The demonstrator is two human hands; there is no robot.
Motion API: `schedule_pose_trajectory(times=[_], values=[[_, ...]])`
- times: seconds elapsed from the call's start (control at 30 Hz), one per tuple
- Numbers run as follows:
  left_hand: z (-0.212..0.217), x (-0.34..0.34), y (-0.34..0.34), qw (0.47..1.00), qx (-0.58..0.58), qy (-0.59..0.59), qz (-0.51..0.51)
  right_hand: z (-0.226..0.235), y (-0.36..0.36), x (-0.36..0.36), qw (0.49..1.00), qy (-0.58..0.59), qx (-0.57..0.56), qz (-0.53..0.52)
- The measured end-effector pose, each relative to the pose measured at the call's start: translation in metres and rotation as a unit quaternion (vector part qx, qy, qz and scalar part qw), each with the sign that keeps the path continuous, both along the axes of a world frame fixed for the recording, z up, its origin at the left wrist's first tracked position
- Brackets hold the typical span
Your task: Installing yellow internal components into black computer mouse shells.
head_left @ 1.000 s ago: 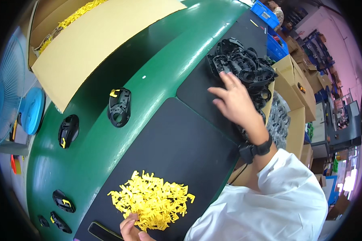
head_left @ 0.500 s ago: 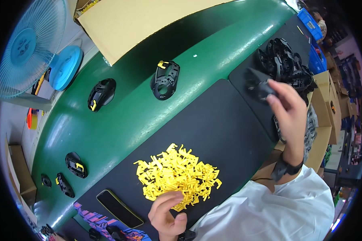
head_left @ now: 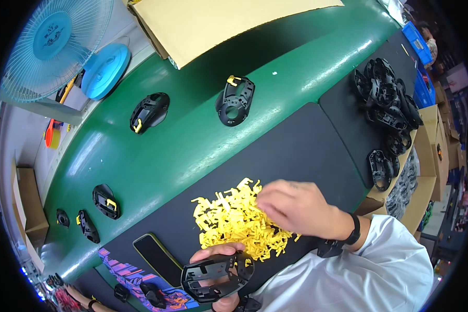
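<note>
A black plastic mouse shell point(head_left: 209, 270) is in my left hand point(head_left: 214, 251), its ribbed, hollow side turned up. The fingers wrap its far edge and the thumb is at the near edge. Just beyond it lies a heap of small yellow plastic clips point(head_left: 234, 221) on the black mat. My right hand point(head_left: 291, 205) reaches over the right side of this heap, fingers pressed together at the clips. Whatever is between those fingertips is hidden.
More black shells point(head_left: 387, 96) are piled at the right, near a cardboard box point(head_left: 426, 151). Several shells with yellow clips, such as one shell point(head_left: 235, 104), rest on the green conveyor belt point(head_left: 177, 140). A phone point(head_left: 158, 257) lies left of the heap; a blue fan point(head_left: 52, 34) stands far left.
The black shell has gone from my right hand at the right-hand pile into my left hand. My right hand has moved left to the yellow clips. The whole view has shifted slightly.
</note>
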State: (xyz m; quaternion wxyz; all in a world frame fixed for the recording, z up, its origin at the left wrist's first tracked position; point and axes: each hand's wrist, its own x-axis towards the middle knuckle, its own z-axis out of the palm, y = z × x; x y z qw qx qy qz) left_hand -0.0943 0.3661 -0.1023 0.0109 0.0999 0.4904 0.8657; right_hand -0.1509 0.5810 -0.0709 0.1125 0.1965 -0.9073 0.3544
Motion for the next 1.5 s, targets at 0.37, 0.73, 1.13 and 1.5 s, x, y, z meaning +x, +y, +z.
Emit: schedule_pose_trajectory(times=[0.37, 0.73, 1.13, 1.5], values=[[-0.003, -0.002, 0.008, 0.997, 0.051, -0.048, 0.021, 0.0, 0.008, -0.024, 0.98, -0.091, 0.174, -0.022], [-0.002, -0.014, 0.031, 0.986, -0.136, 0.058, 0.074, 0.055, 0.001, 0.016, 0.951, -0.034, -0.209, 0.226], [-0.013, -0.014, 0.031, 0.963, -0.219, 0.108, 0.115, 0.037, -0.003, 0.025, 0.967, -0.03, -0.167, 0.19], [-0.001, -0.02, 0.049, 0.959, -0.24, 0.107, 0.106, 0.034, 0.019, 0.018, 0.95, -0.061, -0.243, 0.187]])
